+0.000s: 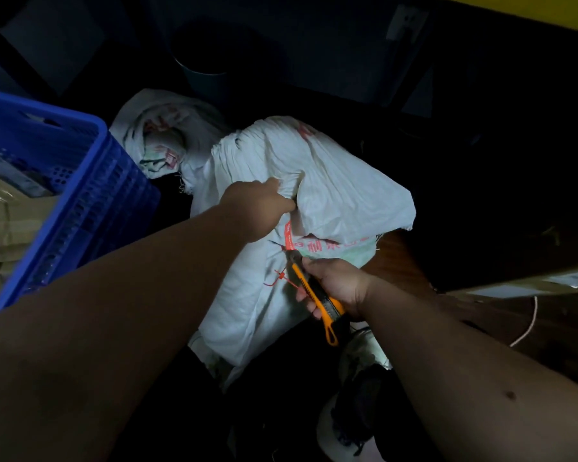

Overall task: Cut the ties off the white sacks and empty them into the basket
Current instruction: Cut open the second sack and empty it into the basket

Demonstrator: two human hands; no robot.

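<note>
**A:** Big stuff first: blue basket (80, 181) sitting off to the left, tilted in view, some flat items barely visible inside. Near white sack (331, 195) slumped on the dark floor right beside it, a second white sack (154, 135) lying just behind, touching or nearly so. Too dim to say what's underneath.

**B:** Looks floppy. Woven plastic, probably?

**A:** Guessing so. Creased all over, folds bunching wherever pulled. Soft skin, contents lumpy, likely some weight since the body sags instead of lifting. Slick-ish weave too, so a flat palm probably slides.

**B:** So where to grab?

**A:** Bunched neck, by the look of it. Left hand (261, 201) already there, grip clenched round a fistful of gathered fabric near the top, pulling it taut. Better than the flat sides, nothing to hang on to there.

**B:** And the knife?

**A:** Right hand (334, 285) wrapped round an orange utility knife (317, 295), grip closed tight on the handle, blade end pointing up at the red strip along the folded edge. Red tie (281, 278) lying on the fabric just left of the knife, thin and stringy, apparently loose on the surface. Can't tell whether cut through or not.

**B:** Risk?

**A:** Blade so close to thin cloth, easy to slit the sack instead.
</note>
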